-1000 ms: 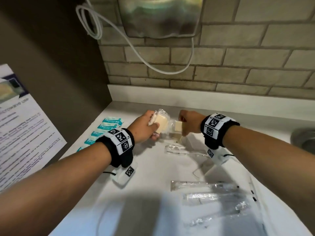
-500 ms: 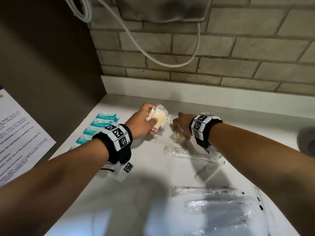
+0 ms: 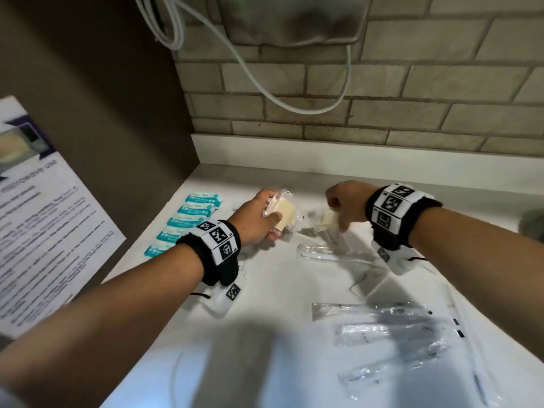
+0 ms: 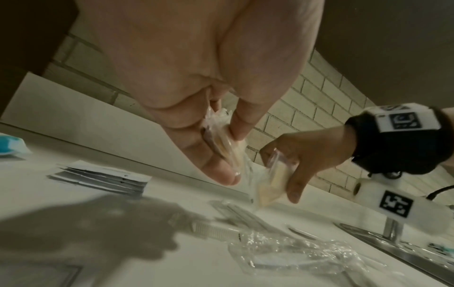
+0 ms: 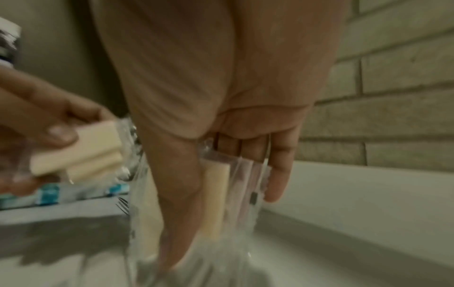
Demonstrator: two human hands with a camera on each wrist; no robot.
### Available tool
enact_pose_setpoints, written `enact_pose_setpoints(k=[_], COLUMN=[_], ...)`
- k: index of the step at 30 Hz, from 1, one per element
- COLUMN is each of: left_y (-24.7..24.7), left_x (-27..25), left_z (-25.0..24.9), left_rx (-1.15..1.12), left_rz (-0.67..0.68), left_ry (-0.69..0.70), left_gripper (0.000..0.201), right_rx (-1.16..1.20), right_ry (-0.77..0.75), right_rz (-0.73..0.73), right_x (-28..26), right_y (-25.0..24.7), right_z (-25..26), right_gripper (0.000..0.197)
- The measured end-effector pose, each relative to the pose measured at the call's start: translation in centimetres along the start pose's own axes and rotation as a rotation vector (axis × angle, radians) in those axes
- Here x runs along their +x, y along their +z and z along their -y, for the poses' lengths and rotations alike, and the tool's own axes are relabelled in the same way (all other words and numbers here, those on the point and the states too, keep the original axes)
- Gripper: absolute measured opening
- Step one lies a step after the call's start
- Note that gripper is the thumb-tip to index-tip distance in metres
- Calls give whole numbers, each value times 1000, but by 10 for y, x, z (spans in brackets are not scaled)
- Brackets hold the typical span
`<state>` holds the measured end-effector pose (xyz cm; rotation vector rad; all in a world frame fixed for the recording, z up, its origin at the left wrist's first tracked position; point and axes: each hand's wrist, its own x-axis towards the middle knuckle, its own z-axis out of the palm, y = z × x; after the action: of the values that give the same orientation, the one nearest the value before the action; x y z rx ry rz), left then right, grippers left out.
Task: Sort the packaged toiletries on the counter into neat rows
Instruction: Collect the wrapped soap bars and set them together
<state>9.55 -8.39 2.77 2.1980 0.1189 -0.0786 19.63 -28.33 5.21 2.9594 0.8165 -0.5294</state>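
Note:
My left hand grips cream soap bars in clear wrap just above the white counter; in the right wrist view they look like two stacked bars. My right hand, close on the right, pinches another wrapped soap that hangs down from its fingers, the bar upright between thumb and fingers. The left wrist view shows both: my left hand's soap and the right hand's soap. A row of teal packets lies at the left edge.
Clear-wrapped long items lie scattered at the front right, one more under my right wrist. A wrapped comb and a stack of flat white sachets lie on the counter. A sink is at the right, a brick wall behind.
My right hand has moved a little to the right with its soap, widening the gap between the hands. The left hand keeps its soap in about the same place.

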Motion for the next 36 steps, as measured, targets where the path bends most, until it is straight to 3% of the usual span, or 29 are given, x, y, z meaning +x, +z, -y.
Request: enact_pose_setpoints(k=[7,13,16,19,22,27,30,36], left_y=[0,1,2,3,4,10,11,5], left_x=[-44,-81,-93,-100,-105,-111,-106,-101], left_z=[17,46,56,64,66,73,77,81], left_rx=[-46,-3,151,192,166,-198,-196,-2], left_rz=[205,323,365,387,380,363,310,270], left_ry=[15,52,141,192,216,84,107,203], left_gripper=[25,24,23,33,31,15,17,18], right_rx=[141,290,320,328,211,139,50,-4], right_ry=[-173,-120,-116,-133,-114,-76,-64,-72], right_rz=[1,-115,-152,-193,-205,-159,-91,-2], right_x=[-66,-80,-83,-89,-95,-90,-87,-88], right_y=[29,79,94,102,109,108,108,110], right_z=[68,101,112,124,132,132,131,123], right_gripper=[45,53,58,66,60,46,35,45])
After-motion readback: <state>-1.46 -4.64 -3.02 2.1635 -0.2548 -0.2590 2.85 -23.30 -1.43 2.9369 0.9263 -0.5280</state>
